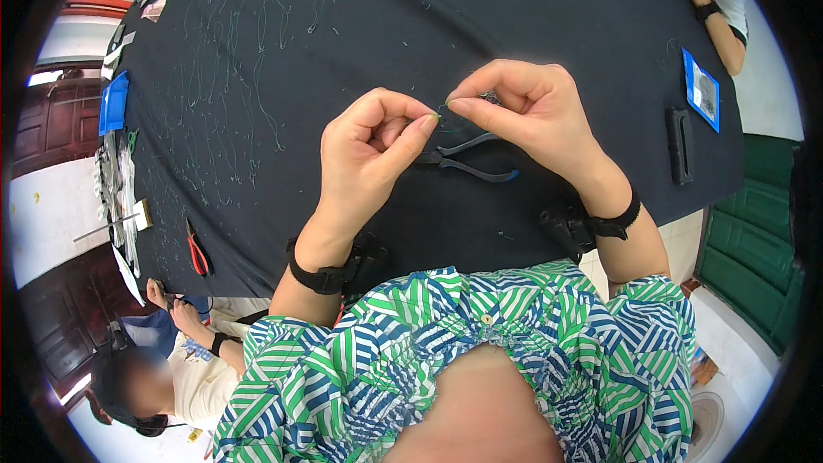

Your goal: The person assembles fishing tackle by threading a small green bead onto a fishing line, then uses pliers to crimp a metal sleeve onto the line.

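Above the black cloth, my left hand (364, 146) pinches a thin green thread (442, 108) between thumb and forefinger. My right hand (536, 111) grips the same thread a short way off, also with thumb and forefinger, so the fingertips almost meet. Just below them lie pliers (480, 173) with dark blue-grey handles; their jaws are partly behind my left hand. Some small shiny item peeks out behind my right fingers, too hidden to name.
Many fine green threads (257, 77) lie across the black tablecloth (386, 26) on the left. Red-handled pliers (197, 255) rest near its left edge, below a blue tray (114, 103). A blue packet (703, 90) and a black oblong case (679, 146) lie right. Two other people are near the table.
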The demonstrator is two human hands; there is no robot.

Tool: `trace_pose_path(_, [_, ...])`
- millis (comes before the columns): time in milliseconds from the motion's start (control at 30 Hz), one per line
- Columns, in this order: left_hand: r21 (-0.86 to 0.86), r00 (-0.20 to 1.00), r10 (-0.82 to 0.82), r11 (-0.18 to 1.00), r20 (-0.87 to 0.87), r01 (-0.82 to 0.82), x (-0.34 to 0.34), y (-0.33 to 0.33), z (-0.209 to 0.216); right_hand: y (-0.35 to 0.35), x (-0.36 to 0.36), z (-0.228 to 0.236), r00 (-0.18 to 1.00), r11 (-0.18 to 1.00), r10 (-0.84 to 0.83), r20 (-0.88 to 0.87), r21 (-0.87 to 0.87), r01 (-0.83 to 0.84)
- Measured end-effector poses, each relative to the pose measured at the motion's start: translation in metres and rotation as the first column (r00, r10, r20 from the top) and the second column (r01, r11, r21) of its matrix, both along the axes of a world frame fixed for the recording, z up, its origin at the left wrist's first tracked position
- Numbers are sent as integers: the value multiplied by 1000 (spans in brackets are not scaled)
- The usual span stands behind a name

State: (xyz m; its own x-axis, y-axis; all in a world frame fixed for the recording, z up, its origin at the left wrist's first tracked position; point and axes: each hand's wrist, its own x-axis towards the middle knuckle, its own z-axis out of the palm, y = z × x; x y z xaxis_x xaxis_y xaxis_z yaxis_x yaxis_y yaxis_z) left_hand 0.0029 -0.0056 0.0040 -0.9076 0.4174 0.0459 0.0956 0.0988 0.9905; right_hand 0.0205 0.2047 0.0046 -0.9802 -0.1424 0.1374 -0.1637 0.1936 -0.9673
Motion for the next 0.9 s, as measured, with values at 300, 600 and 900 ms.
trace_pose_path(300, [-86, 931, 34, 994, -363, -70, -5, 1, 0, 3, -3, -5, 995, 992, -21, -97, 119, 33])
trace_pose_path(600, [-110, 970, 1, 994, -241, -28, -2, 2, 1, 2, -3, -1, 993, 981, 53, -105, 193, -32])
trace_pose_path(900, [-14, 983, 9, 1000, -183, -11, -1, 0, -7, 10, -5, 1, 990, 980, 33, -136, 199, -5])
